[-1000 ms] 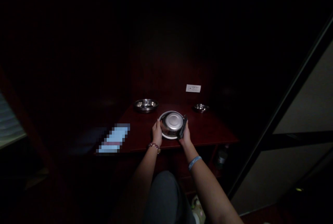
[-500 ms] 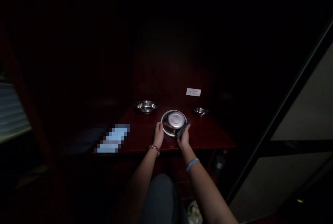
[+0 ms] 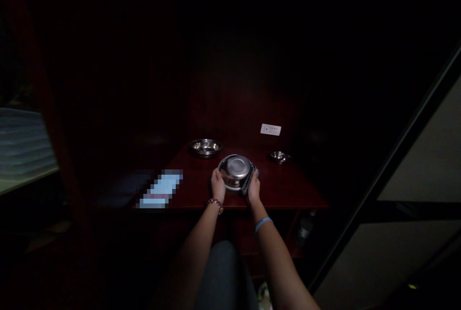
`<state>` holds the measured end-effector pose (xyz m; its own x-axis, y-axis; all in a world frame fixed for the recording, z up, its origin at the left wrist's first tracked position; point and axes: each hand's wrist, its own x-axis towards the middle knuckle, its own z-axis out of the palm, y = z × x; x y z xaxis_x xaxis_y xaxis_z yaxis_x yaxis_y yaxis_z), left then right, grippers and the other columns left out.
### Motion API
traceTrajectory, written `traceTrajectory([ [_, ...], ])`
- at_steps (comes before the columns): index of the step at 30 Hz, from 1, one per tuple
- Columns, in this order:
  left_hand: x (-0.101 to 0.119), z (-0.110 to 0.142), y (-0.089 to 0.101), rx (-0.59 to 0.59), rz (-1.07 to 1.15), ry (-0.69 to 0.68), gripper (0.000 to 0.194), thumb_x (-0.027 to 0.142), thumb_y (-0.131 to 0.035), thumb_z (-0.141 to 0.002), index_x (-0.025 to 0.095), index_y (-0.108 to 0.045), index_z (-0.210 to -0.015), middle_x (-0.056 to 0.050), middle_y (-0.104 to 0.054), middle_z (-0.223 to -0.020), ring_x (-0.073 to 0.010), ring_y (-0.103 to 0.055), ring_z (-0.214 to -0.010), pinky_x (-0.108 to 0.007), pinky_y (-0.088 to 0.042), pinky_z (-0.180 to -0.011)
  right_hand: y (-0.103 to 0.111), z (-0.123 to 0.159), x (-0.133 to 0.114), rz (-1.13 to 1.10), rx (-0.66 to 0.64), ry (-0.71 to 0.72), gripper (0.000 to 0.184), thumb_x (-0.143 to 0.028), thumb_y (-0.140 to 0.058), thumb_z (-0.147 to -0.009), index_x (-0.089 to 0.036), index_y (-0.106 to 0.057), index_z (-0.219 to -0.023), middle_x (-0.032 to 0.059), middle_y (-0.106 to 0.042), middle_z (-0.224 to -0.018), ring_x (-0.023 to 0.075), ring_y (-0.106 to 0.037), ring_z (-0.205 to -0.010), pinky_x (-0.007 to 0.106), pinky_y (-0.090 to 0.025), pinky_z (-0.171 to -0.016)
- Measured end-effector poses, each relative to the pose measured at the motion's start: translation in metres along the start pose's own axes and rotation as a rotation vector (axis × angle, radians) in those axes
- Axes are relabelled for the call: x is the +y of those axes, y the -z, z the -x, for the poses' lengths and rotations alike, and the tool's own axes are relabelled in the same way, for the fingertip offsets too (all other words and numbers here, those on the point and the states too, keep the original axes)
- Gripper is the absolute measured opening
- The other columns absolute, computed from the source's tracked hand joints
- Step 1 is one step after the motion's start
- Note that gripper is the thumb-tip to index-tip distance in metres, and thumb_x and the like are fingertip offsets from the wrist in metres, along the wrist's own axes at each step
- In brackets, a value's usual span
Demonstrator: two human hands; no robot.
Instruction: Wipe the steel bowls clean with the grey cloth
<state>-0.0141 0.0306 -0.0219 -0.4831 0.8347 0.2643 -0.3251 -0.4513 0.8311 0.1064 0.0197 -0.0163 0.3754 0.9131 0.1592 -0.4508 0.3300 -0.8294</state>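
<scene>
A steel bowl (image 3: 235,169) is held upside down over the near part of the dark red table (image 3: 284,187). My left hand (image 3: 218,186) grips its left rim, fingers curled. My right hand (image 3: 252,189) is closed on a dark flat pad (image 3: 249,180) that is pressed against the bowl's right side. A bead bracelet is on my left wrist and a blue band on my right.
A wider steel dish (image 3: 205,147) sits at the table's far left and a small steel bowl (image 3: 279,157) at the far right. A white socket plate (image 3: 270,129) is on the back wall. A pale blurred patch (image 3: 161,195) lies at the left edge. The surroundings are very dark.
The bowl and both hands have come slightly closer and to the left. The bowl's tilt has changed, and the pad stays against its right side.
</scene>
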Motion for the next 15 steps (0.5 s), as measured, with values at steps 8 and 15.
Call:
traceTrajectory([
  [8, 0.0034, 0.0017, -0.0047, -0.030, -0.118, 0.013, 0.023, 0.032, -0.049, -0.094, 0.017, -0.066, -0.093, -0.009, -0.072, -0.094, -0.0207, -0.067, -0.090, -0.037, -0.051, -0.097, 0.0012, 0.0037, -0.0069, -0.151, -0.023, -0.054, 0.050, -0.054, -0.048, -0.095, -0.014, -0.072, -0.113, 0.0108, -0.078, -0.113, 0.0195, -0.075, -0.103, 0.032, -0.055, -0.099],
  [15, -0.0009, -0.0014, -0.0013, 0.015, -0.124, -0.024, 0.022, 0.032, -0.045, -0.096, 0.019, -0.062, -0.100, -0.008, -0.069, -0.100, -0.0189, -0.065, -0.094, -0.033, -0.048, -0.095, -0.0011, 0.0062, -0.0078, -0.066, -0.034, -0.037, 0.053, -0.058, -0.048, -0.095, -0.013, -0.072, -0.108, 0.0112, -0.079, -0.107, 0.0205, -0.075, -0.097, 0.031, -0.057, -0.091],
])
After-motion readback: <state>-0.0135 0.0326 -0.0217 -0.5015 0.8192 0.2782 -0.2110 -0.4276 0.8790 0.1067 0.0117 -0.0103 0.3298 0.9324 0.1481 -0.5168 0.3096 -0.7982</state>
